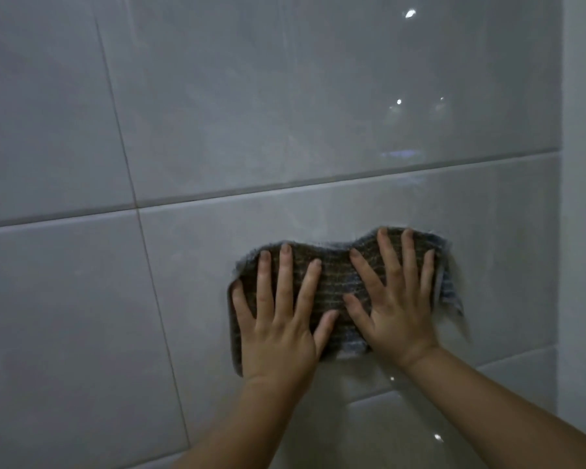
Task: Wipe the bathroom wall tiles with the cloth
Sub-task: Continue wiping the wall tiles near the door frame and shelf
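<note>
We press the cloth (335, 282) flat on a lower tile (190, 265) with left hand (278, 319) and right hand (393, 309) spread side by side, its long axis horizontal, bare wall mostly to the left.

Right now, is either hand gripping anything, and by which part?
Nothing is gripped. The left hand and right hand press flat, fingers spread, on the face of the cloth, pinning it against the wall tile.
</note>
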Tool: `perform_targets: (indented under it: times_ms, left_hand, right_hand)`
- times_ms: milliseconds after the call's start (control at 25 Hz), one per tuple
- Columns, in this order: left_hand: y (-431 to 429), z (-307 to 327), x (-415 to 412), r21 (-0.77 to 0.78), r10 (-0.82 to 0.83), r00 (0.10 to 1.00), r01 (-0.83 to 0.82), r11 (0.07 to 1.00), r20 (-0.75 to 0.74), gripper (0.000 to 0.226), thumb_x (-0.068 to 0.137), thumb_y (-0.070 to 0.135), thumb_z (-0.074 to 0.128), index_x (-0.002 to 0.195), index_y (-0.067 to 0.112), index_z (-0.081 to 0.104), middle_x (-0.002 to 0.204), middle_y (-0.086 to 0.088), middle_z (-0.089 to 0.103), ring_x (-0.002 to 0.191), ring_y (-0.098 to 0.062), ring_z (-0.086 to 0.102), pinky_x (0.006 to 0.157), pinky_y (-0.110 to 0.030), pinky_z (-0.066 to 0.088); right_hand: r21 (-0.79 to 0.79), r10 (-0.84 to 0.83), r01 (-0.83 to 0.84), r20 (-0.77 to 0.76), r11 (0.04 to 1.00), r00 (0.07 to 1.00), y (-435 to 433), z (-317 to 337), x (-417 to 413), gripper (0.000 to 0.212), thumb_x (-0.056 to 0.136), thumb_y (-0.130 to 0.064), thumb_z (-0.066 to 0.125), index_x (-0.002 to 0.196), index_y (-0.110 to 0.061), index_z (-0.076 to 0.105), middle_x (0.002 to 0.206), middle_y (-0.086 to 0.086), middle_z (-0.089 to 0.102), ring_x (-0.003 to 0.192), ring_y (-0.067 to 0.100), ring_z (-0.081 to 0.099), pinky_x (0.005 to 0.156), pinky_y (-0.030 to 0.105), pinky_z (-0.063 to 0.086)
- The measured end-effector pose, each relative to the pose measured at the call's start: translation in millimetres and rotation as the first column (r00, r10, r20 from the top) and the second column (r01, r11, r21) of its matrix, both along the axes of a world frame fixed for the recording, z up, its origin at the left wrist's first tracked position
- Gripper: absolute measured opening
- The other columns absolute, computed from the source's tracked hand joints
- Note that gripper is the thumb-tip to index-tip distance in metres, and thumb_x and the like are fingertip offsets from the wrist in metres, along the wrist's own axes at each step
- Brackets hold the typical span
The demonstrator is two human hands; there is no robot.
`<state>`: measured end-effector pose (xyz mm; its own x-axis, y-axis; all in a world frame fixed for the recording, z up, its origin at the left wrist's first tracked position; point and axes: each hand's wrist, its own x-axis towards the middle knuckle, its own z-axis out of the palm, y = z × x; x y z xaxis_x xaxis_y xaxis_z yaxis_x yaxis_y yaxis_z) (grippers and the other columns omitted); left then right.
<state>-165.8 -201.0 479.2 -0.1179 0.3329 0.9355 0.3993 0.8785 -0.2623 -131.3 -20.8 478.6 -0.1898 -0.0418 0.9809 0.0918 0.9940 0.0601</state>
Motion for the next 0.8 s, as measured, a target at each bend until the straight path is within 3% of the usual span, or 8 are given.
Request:
perform_targets:
  times_ms: [160, 440, 600, 720, 800]
  left_hand:
    - [-2, -1, 5, -0.022, 0.013, 1.000, -0.013, 1.000, 0.026, 0.071, 0.094, 0.062, 0.033, 0.155, 0.027, 0.022, 0.164, -0.012, 0.012, 0.150, -0.035, 0.010, 0.117, -0.060, 0.001]
    - [66, 83, 9, 0.115, 0.003, 1.000, -0.004, 0.993, 0.007, 0.069, 0.096, 0.060, 0.031, 0.156, 0.027, 0.021, 0.164, -0.014, 0.012, 0.151, -0.036, 0.008, 0.116, -0.061, 0.002]
    - [81, 30, 11, 0.007, -0.045, 0.999, 0.045, 0.999, 0.002, 0.069, 0.095, 0.056, 0.036, 0.156, 0.025, 0.023, 0.164, -0.014, 0.013, 0.151, -0.034, 0.007, 0.117, -0.060, 0.002]
    - [79, -13, 17, -0.049, -0.041, 0.999, 0.042, 0.998, 0.022, 0.070, 0.093, 0.056, 0.038, 0.155, 0.024, 0.025, 0.164, -0.013, 0.013, 0.152, -0.031, -0.001, 0.118, -0.058, -0.003]
    - [84, -10, 19, -0.069, -0.046, 0.999, 0.046, 0.997, 0.000, 0.070, 0.093, 0.056, 0.037, 0.154, 0.024, 0.027, 0.164, -0.014, 0.015, 0.152, -0.031, -0.001, 0.117, -0.058, -0.005]
  right_hand:
    - [0.034, 0.003, -0.006, 0.075, 0.999, 0.997, 3, -1, 4, 0.058, 0.096, -0.059, 0.030, 0.147, -0.032, 0.028, 0.159, 0.009, 0.015, 0.147, 0.040, 0.010, 0.112, 0.068, 0.011]
    - [-0.062, -0.007, 0.012, 0.082, 0.998, 0.997, 54, 91, 11, 0.063, 0.094, -0.062, 0.026, 0.152, -0.038, 0.012, 0.163, 0.005, 0.002, 0.149, 0.032, -0.005, 0.116, 0.062, -0.002]
    - [-0.130, -0.029, 0.033, 0.035, 0.991, 0.999, 72, 30, 13, 0.061, 0.096, -0.057, 0.029, 0.151, -0.030, 0.021, 0.160, 0.014, 0.013, 0.147, 0.040, 0.006, 0.114, 0.065, 0.008]
    - [-0.068, -0.026, 0.035, 0.131, 0.997, 0.991, 76, -25, 22, 0.061, 0.097, -0.059, 0.023, 0.151, -0.030, 0.015, 0.160, 0.014, 0.010, 0.147, 0.042, 0.007, 0.111, 0.068, 0.013]
    - [-0.055, -0.013, 0.022, 0.151, 0.998, 0.988, 84, -19, 24, 0.062, 0.096, -0.060, 0.026, 0.150, -0.032, 0.013, 0.160, 0.012, 0.007, 0.147, 0.040, 0.004, 0.112, 0.068, 0.011]
